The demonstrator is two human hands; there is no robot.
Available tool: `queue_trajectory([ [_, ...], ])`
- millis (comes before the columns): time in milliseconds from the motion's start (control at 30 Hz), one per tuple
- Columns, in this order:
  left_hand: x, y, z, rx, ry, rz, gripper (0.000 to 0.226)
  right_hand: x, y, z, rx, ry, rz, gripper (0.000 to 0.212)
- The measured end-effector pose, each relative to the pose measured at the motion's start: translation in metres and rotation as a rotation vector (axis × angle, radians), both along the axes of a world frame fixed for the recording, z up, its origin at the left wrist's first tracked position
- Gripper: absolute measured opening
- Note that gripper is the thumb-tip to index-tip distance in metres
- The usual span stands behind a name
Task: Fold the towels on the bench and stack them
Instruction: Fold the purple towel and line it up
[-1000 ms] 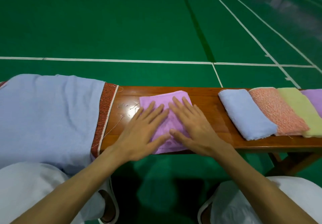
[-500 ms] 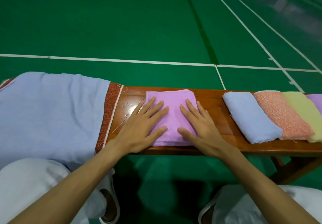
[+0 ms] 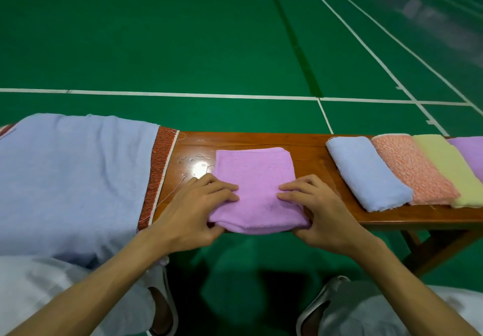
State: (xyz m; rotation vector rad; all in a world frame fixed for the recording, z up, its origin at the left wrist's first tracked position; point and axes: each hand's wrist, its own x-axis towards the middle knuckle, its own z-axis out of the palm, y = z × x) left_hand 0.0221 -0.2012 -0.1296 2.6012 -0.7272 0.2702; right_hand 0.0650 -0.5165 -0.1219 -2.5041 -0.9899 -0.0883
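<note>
An orchid-pink towel (image 3: pixel 254 179) on a glossy red-brown bench (image 3: pixel 311 158); alongside, a pale blue towel (image 3: pixel 366 171), an orange towel (image 3: pixel 410 168) flecked white, a yellow-green towel (image 3: pixel 449 168) and a lilac towel (image 3: pixel 470 153); a sky-blue cloth (image 3: pixel 73 179) over a rust-speckled cloth (image 3: pixel 156 173) edged white; green floor (image 3: pixel 183 48), white lines.

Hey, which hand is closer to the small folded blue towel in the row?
Right. The right hand grips the near right corner of the pink towel, just left of the blue towel; the left hand grips its near left corner, farther away.
</note>
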Motion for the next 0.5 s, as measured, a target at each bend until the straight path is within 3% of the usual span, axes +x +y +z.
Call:
queue_trajectory([
  [100, 0.000, 0.003, 0.006, -0.198, 0.006, 0.058, 0.032, 0.006, -0.001, 0.006, 0.104, 0.043, -0.026, 0.042],
  [200, 0.004, 0.003, 0.009, -0.392, 0.124, 0.151, 0.031, 0.014, 0.002, 0.011, 0.247, 0.134, -0.089, 0.029],
  [300, 0.009, -0.002, 0.011, -0.556, 0.270, 0.220, 0.023, 0.022, 0.009, 0.016, 0.395, 0.328, -0.166, 0.031],
  [433, 0.025, -0.006, 0.008, -0.588, 0.387, 0.364, 0.023, 0.033, 0.020, 0.015, 0.505, 0.446, -0.268, 0.027],
  [500, 0.034, -0.007, 0.010, -0.615, 0.447, 0.448, 0.030, 0.039, 0.026, 0.014, 0.521, 0.467, -0.379, 0.046],
])
